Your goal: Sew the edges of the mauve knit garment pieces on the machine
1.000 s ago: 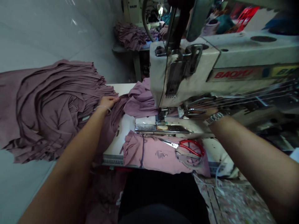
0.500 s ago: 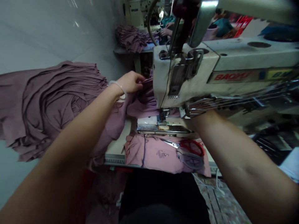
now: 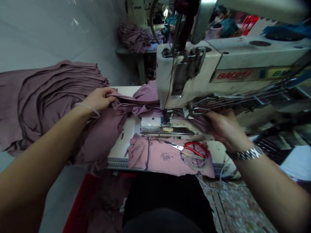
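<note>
Mauve fabric (image 3: 123, 102) is held at a sewing machine (image 3: 206, 84).
It is pinched by the left hand (image 3: 97, 98) and grasped by the right hand (image 3: 224, 127); red-handled scissors (image 3: 185, 147) are seen nearby.

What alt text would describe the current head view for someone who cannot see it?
A person's left hand grips mauve fabric leading towards a sewing machine, while the right hand is at cloth beneath the machine. Red-handled scissors lie on a pink bundle in front; a pile of mauve pieces lies at left.
</note>
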The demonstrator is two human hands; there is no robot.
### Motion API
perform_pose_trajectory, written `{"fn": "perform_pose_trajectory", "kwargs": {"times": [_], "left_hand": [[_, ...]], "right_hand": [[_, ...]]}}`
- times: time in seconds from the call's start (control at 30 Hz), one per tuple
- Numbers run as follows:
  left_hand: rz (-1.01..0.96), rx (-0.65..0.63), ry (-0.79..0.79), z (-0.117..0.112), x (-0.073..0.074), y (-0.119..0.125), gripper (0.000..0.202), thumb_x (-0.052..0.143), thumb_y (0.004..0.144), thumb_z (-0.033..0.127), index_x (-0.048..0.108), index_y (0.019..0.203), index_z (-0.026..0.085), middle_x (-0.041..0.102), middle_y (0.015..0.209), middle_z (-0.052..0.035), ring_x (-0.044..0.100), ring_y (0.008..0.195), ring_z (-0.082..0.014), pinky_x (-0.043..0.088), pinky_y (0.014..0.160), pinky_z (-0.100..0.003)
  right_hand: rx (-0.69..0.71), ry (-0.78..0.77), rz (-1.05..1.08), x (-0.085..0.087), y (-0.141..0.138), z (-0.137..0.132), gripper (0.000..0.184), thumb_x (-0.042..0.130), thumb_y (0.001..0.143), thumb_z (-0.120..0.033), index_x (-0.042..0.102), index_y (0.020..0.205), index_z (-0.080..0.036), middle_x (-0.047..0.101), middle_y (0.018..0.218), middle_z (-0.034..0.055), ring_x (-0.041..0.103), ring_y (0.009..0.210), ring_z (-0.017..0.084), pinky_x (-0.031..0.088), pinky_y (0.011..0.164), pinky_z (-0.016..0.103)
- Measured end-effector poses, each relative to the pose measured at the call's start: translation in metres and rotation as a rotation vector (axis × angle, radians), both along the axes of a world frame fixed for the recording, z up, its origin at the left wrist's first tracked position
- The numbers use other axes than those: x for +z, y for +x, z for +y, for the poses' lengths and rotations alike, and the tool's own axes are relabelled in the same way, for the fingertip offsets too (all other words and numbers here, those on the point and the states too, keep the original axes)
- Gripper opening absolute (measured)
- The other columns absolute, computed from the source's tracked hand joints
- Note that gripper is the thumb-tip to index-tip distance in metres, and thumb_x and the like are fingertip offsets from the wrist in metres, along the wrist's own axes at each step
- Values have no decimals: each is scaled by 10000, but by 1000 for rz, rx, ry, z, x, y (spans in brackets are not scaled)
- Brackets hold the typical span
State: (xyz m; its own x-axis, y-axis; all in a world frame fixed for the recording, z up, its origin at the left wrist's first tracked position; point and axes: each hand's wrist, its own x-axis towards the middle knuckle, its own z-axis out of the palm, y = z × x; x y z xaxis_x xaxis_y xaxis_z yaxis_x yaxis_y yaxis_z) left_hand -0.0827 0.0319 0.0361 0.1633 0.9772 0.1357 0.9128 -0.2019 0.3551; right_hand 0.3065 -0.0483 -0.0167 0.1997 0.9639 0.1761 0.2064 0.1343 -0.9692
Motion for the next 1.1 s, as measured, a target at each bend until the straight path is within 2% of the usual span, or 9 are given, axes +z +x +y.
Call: {"fn": "perform_pose_trajectory", "kwargs": {"times": [0.1,0.2,0.33,0.47,0.63,0.77,0.83,0.93,1.1], "left_hand": [[-54,-57,9,-11,-2,20,331,451,910,393,623,1064,156,636,699,-27,528,578,-144,436,597,-263],[99,-93,146,-23,0,32,272,568,827,355,668,1013,184,659,768,-46,571,660,-189,419,657,-285],[103,-143,197,-37,10,31,257,622,835,436,704,899,201,683,799,-17,549,688,-153,380,674,-243],[56,77,192,-52,19,8,447,695,730,634,693,761,188,516,529,56,379,546,-80,269,562,-214],[-580,260,-15,-64,17,-33,380,750,711,572,664,801,213,661,703,51,524,669,-107,444,624,-247],[-970,-21,7,-75,3,6,241,642,855,477,648,947,254,705,1067,18,626,915,-152,550,820,-348],[-838,-283,-27,-83,-12,48,281,547,924,449,622,1071,222,696,1110,-51,656,962,-181,558,865,-376],[-243,-734,84,-92,-42,100,353,584,916,335,581,1220,156,651,1200,-123,623,1095,-227,522,948,-385],[314,-717,522,-95,-78,112,372,470,947,132,536,1311,172,648,1159,-114,615,970,-224,502,778,-361]], "right_hand": [[-86,-238,231,7,19,-43,351,843,587,-418,633,713,-168,582,617,11,509,455,106,394,390,235],[-305,-291,335,9,37,-74,371,896,474,-371,604,612,-188,546,581,2,473,408,98,361,353,237],[-367,-224,313,8,35,-88,364,898,483,-366,613,642,-204,558,621,10,493,460,104,405,406,258],[-227,-41,2,10,22,-90,293,842,603,-400,653,719,-208,594,655,12,499,540,97,415,495,249],[-148,-85,-81,8,31,-95,257,820,639,-406,667,698,-208,593,632,28,483,520,101,356,453,237],[-47,46,-115,1,8,-89,199,770,726,-373,641,757,-225,580,649,-6,517,539,112,431,479,242],[253,211,-423,-4,-11,-79,173,713,797,-349,656,901,-223,646,792,23,597,683,144,520,608,277],[597,523,-1000,-15,-22,-58,396,614,873,-265,564,1248,-146,607,1211,154,575,1102,258,525,899,409],[492,757,-1519,-23,8,-34,279,456,897,-96,626,1118,-100,638,1010,158,559,888,247,507,745,400]]}}
